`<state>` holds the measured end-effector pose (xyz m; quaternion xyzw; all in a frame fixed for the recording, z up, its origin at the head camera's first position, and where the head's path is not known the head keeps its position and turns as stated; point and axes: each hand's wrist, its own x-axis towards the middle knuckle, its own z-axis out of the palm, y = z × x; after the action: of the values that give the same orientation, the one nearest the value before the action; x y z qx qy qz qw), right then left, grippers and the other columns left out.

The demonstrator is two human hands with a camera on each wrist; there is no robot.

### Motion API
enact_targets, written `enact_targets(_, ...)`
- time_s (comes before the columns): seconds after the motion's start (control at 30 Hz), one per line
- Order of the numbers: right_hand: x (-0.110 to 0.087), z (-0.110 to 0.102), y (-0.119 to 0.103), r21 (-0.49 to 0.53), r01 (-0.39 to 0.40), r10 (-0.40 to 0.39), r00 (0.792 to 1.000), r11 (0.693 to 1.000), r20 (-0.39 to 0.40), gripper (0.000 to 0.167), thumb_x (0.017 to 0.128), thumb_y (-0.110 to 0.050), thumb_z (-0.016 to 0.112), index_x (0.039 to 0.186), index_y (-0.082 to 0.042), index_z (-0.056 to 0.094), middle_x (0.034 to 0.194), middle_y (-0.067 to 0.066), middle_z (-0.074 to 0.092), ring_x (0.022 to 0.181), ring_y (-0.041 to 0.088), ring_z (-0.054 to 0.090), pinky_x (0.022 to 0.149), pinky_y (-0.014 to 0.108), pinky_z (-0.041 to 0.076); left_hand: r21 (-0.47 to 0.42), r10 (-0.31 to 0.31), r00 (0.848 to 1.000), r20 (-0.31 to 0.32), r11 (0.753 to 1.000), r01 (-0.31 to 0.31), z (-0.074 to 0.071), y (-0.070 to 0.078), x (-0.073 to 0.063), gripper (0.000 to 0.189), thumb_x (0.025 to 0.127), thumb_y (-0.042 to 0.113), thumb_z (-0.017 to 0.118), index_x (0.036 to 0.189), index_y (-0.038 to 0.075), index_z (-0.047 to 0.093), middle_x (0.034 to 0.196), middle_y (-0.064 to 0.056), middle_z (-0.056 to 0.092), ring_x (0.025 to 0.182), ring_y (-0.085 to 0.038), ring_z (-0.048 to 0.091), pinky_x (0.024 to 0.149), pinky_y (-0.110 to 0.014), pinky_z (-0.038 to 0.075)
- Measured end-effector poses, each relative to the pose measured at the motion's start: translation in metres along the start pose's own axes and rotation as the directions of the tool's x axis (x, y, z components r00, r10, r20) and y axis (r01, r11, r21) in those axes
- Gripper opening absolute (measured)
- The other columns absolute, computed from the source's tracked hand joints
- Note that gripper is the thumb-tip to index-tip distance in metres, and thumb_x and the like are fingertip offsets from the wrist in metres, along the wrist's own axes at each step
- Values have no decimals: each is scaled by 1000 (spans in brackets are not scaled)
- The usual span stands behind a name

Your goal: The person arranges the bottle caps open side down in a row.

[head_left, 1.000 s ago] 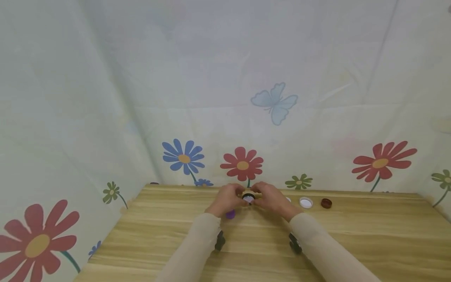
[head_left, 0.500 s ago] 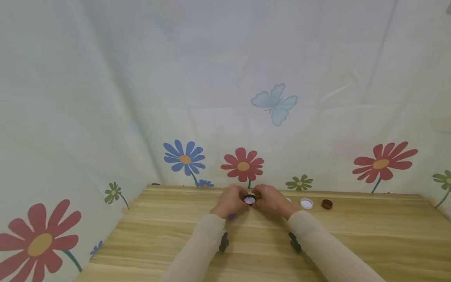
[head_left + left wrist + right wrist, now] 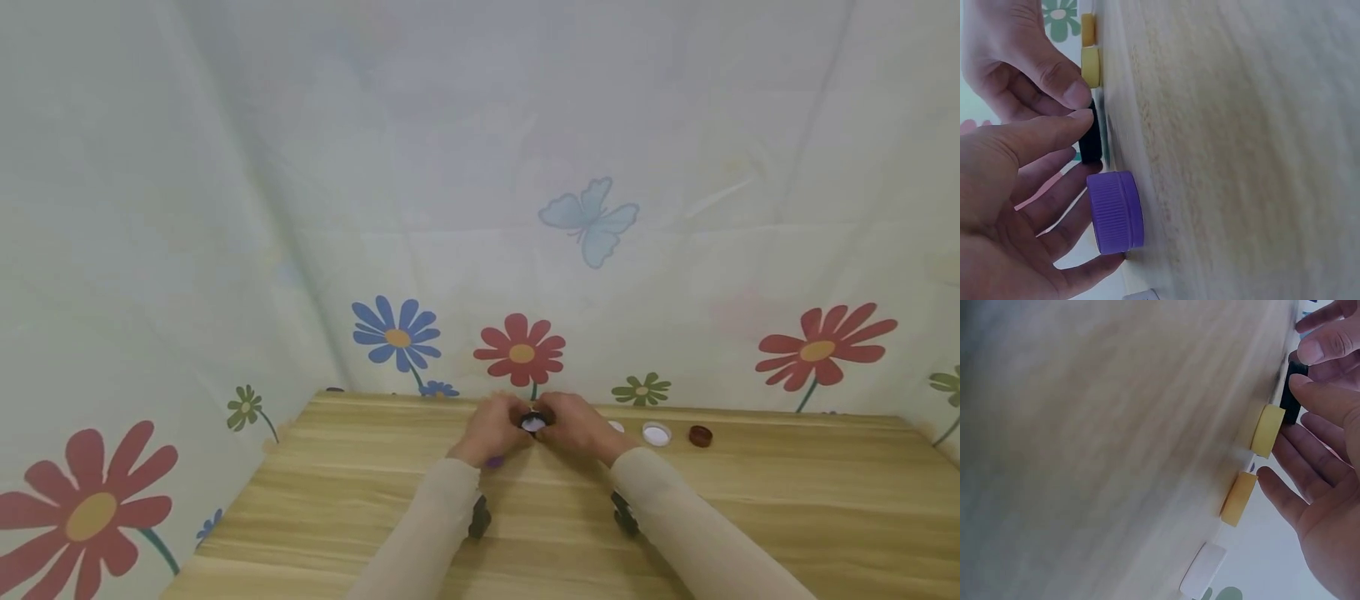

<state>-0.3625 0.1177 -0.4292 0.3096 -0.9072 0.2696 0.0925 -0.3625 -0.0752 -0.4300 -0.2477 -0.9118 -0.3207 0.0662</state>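
Observation:
In the head view a round black cap (image 3: 533, 423) with a pale inside, hollow side up, sits between my two hands near the table's back edge. My left hand (image 3: 491, 427) pinches its left side, thumb on the near face and fingers behind. On the opposite side my right hand (image 3: 576, 425) pinches it the same way, the two thumbs close together. A ribbed purple bottle cap (image 3: 1114, 212) stands by the left hand's fingers, mostly covered by that hand in the head view. Beside the right hand's fingers are a yellow cap (image 3: 1268, 430) and an orange cap (image 3: 1239, 499).
To the right along the back of the wooden table (image 3: 555, 533) lie a white cap (image 3: 616, 426), a larger white lid (image 3: 657, 434) and a dark brown cap (image 3: 701, 436). A flower-printed cloth (image 3: 450, 208) rises behind the table. Part of a greyish-white piece (image 3: 1141, 295) shows past the purple cap.
The hands have drawn closer around the black cap, fingers tighter on its sides. My left hand moved slightly right and now covers more of the purple cap.

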Motion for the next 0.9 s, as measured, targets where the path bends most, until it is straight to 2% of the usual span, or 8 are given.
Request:
enact_targets(0.13, -1, 0, -3, 32, -4, 5, 1000, 999, -22, 25, 89, -1, 81, 112, 3, 72, 107, 14, 76, 104, 33, 71, 96, 50, 56, -25, -4, 999, -50, 1000, 3, -3, 0, -4, 33, 76, 0, 89, 106, -2, 78, 103, -13, 77, 93, -28, 71, 85, -38, 56)
enact_targets(0.27, -4, -1, -6, 76, -21, 25, 999, 997, -43, 23, 91, -3, 81, 112, 2, 73, 109, 14, 76, 107, 35, 72, 96, 52, 56, -40, -38, 995, -92, 999, 34, -6, 1, -8, 29, 79, -1, 85, 107, 1, 80, 103, -10, 79, 95, -29, 70, 86, -42, 56)
enact_targets(0.47, -8, -4, -12, 177, -53, 66, 996, 983, -67, 20, 94, -5, 78, 113, 0, 74, 111, 14, 77, 108, 35, 72, 96, 53, 56, -65, -88, 990, -114, 995, 81, -11, 4, -16, 31, 83, -1, 83, 113, 6, 79, 107, -9, 79, 103, -33, 70, 91, -47, 56)
enact_targets(0.63, -13, -6, -17, 271, -121, 144, 988, 955, -63, 19, 97, -8, 76, 115, -2, 76, 112, 11, 77, 110, 33, 72, 96, 53, 56, -54, -91, 988, -125, 995, 85, -13, 8, -20, 28, 85, 0, 83, 112, 8, 80, 109, -7, 79, 105, -33, 71, 91, -48, 56)
enact_targets(0.9, -23, -6, -24, 303, -140, 180, 978, 943, -108, 14, 98, -12, 77, 109, -4, 76, 107, 8, 79, 104, 32, 74, 94, 52, 58, -33, -64, 988, -140, 998, 60, -13, 13, -24, 22, 86, -2, 83, 105, 9, 81, 111, -6, 79, 102, -31, 74, 89, -44, 59)
